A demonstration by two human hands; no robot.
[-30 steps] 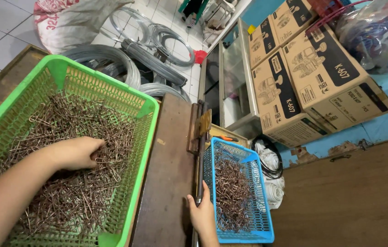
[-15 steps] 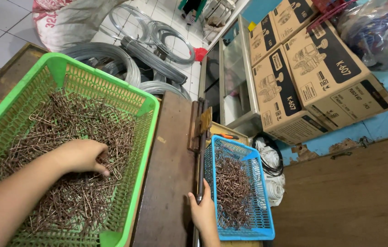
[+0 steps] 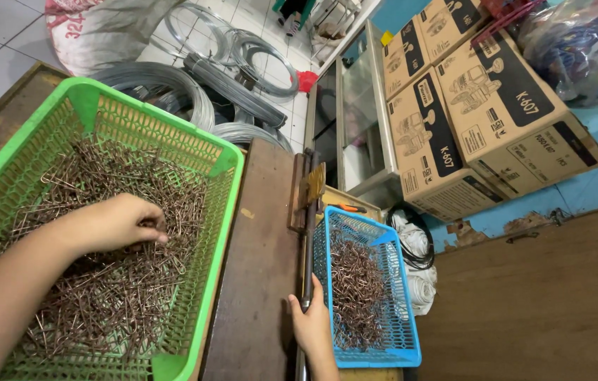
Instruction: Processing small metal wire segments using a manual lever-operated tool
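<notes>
The left hand (image 3: 117,223) is laid inside the large green plastic mesh basket (image 3: 223,169), with its fingers curled down into the heap of thin brown bent metal wire pieces (image 3: 112,282); a few pieces seem to be pinched under the fingertips, but how many cannot be told. The right hand (image 3: 311,326) is closed loosely around the dark metal lever bar (image 3: 307,247), which runs along the edge of the brown wooden workbench (image 3: 257,282), just beside the small blue plastic mesh basket (image 3: 401,331).

For a good pick, only a small pinch should be taken from the top of the heap, because the pieces are tangled and hook into one another; a slow lift with a light shake is judged to free the extras. The bar is better held steady meanwhile.

The green basket is filled over most of its floor with loose wire pieces. In the blue basket a narrower pile of the same brown pieces (image 3: 355,289) is lying along the middle. Behind the bench, coils of grey steel wire (image 3: 172,85) are resting on the tiled floor, and brown cardboard boxes (image 3: 482,106) are stacked at the right.
</notes>
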